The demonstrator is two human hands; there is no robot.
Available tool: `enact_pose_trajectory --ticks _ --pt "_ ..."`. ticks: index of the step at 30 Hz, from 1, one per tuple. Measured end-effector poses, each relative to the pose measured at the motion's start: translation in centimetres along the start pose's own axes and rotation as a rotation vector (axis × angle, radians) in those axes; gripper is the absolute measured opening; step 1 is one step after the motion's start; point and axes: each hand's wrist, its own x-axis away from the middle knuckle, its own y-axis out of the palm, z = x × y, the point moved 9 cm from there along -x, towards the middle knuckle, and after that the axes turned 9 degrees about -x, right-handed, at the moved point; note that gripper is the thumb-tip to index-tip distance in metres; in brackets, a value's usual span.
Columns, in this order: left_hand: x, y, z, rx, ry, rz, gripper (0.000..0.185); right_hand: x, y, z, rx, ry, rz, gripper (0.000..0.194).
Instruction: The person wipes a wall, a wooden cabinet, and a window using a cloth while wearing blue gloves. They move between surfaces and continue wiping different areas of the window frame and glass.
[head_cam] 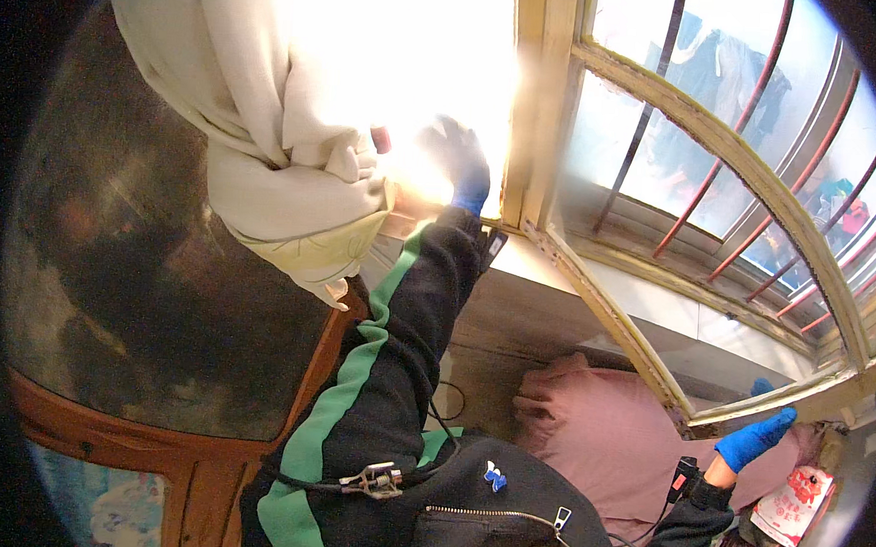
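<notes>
My left hand [454, 160], in a dark blue glove, reaches up into the bright window opening [418, 45]. Glare washes out its fingers, so whether it holds anything is hidden. Beside it hangs a gathered cream curtain [251, 97], with a small dark red object [380, 140] at its edge. My right hand [757, 438], in a blue glove, is on the lower rail of an open window sash [776, 409] with a worn yellowish frame. A blue patch shows in the glass just above that rail.
Red and dark metal bars [753, 118] stand outside the window, with cloth beyond. Under the sash lie a pale sill [534, 259] and a pink cloth-covered bundle [599, 434]. A dark panel in a wooden frame [167, 262] stands left. A printed red-and-white packet [792, 507] sits at lower right.
</notes>
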Motion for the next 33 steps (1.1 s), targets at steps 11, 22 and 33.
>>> enact_pose_trajectory --ticks 11,22,33 --pt "-2.4 -1.7 1.3 -0.051 0.278 -0.51 0.036 0.4 0.1 -0.2 -0.042 0.021 0.017 0.063" --pt "-0.4 -1.8 0.5 0.768 0.065 -0.324 0.063 0.5 0.0 -0.5 0.046 -0.028 0.022 0.068" --pt "9.4 -0.9 -1.4 0.718 -0.192 -0.534 0.067 0.1 -0.4 -0.2 0.026 -0.031 0.019 0.078"
